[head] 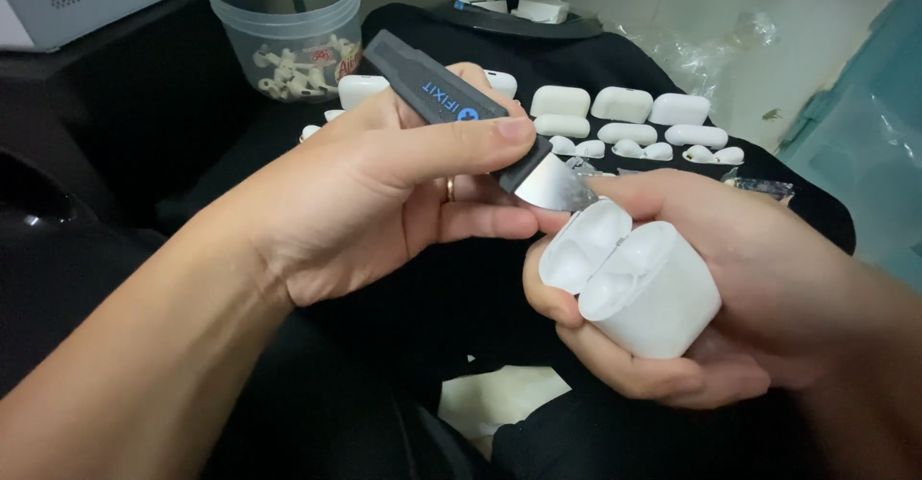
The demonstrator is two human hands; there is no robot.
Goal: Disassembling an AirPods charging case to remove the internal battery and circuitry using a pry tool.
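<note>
My left hand (384, 187) grips a flat pry tool (451, 101) with a dark grey handle and a thin metal blade (552, 182). The blade's tip rests near the hinge of a white earbud case (639, 283), which my right hand (759, 278) cradles from below. The case's lid (584, 245) is flipped open toward the left, and its earbud wells look hollow. A ring shows on a finger of my left hand.
On the black cloth (615, 62) behind lie several white case lids and shells (624, 106) in rows. A clear plastic tub (288, 24) with small white parts stands at the back left. A black stand base (519, 14) and a teal bin (855, 125) sit beyond.
</note>
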